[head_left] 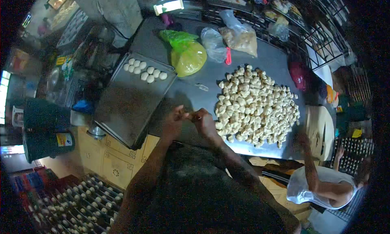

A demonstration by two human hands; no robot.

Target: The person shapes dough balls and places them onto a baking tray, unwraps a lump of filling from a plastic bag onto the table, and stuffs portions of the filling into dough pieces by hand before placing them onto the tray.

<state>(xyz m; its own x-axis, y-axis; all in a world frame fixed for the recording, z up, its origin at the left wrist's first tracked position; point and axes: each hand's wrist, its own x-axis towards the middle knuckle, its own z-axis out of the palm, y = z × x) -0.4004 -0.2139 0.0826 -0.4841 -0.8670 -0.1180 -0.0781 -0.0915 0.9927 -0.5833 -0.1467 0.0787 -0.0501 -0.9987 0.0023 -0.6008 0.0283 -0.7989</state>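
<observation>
My left hand [174, 122] and my right hand [203, 121] are close together over the front part of the metal table [191, 95]. Both have their fingers curled in, and whatever sits in them is too dark and small to make out. Right of my right hand lies a big heap of pale dough pieces [256, 108], lumpy and uneven. To the left of my left hand, a dark baking tray [128, 100] carries several smooth round dough balls [150, 74] in rows at its far end.
A yellow-green bag [189, 59], a clear bag [214, 45] and a bag of brownish stuff [239, 37] stand at the back. A small clear wrapper [201, 87] lies mid-table. At right is another person [321, 185]. Filled trays [81, 203] sit lower left, beneath a dark green bin [46, 132].
</observation>
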